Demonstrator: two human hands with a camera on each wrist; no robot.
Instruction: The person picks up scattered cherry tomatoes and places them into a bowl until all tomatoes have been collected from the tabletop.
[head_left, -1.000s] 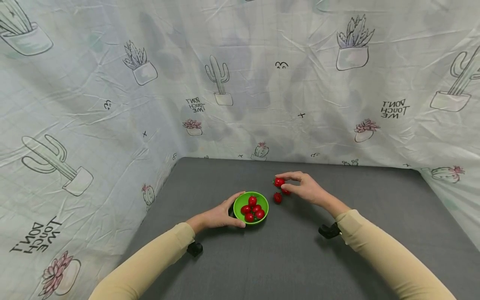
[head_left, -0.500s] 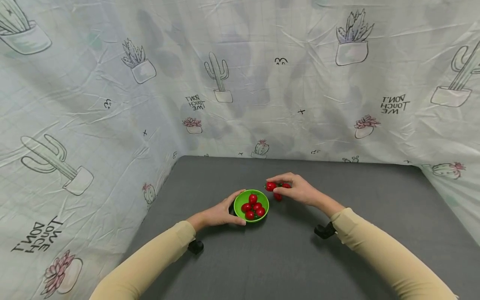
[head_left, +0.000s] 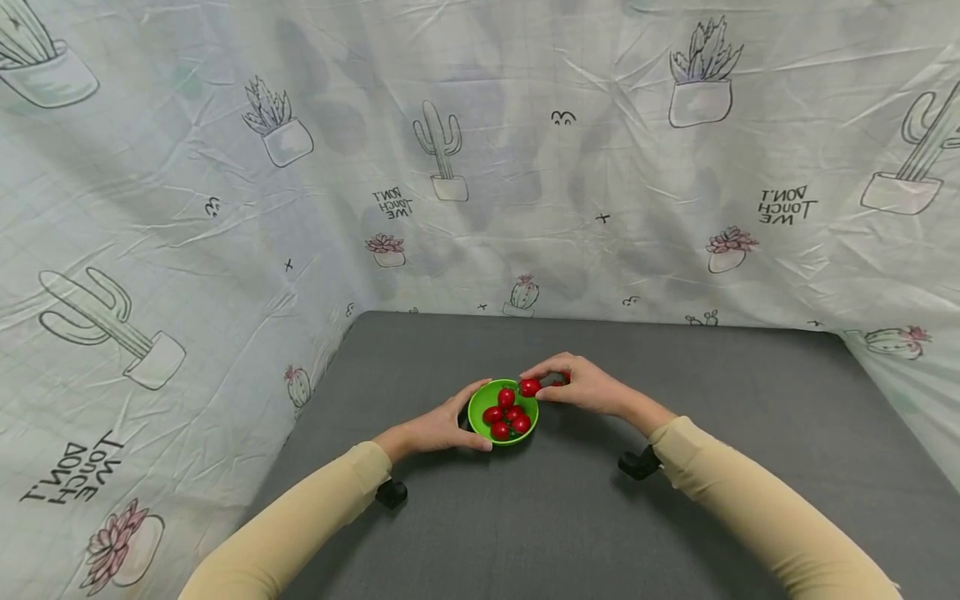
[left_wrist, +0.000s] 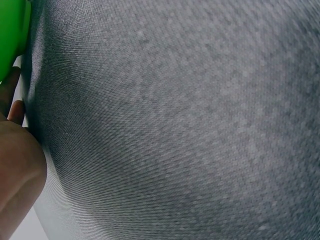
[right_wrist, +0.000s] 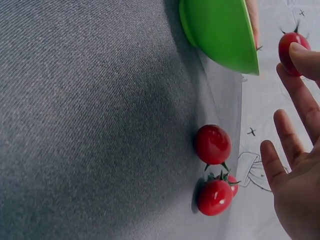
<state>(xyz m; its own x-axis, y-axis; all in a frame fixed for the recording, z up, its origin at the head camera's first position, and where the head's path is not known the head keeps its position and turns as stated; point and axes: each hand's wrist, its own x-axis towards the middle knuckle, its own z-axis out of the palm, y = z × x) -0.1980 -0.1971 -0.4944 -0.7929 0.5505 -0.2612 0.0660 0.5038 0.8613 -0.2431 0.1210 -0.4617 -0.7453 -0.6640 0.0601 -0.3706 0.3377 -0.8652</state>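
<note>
My left hand (head_left: 441, 430) holds a small green bowl (head_left: 478, 410) by its left side, thumb at the near rim and fingers round the far side. Several red cherry tomatoes (head_left: 506, 398) lie inside. Between thumb and fingertips, my right hand (head_left: 592, 387) pinches another cherry tomato (right_wrist: 285, 49), its green stem pointing away from the palm. In the head view this tomato overlaps the bowl's right rim. The right wrist view has it above the bowl's (right_wrist: 220, 35) rim level, the other fingers spread. The left wrist view catches only the bowl's edge (left_wrist: 12, 30) and some left fingers.
Three loose cherry tomatoes, one in front (right_wrist: 213, 144) and two close together (right_wrist: 215, 198), lie on the dark grey cloth-covered table (head_left: 480, 533) right of the bowl. My right hand mostly hides them in the head view. A cactus-print curtain (head_left: 525, 167) hangs behind and at the left.
The right hand has carried its tomato from the loose group leftward to the bowl's right rim. The left hand and bowl have stayed in place.
</note>
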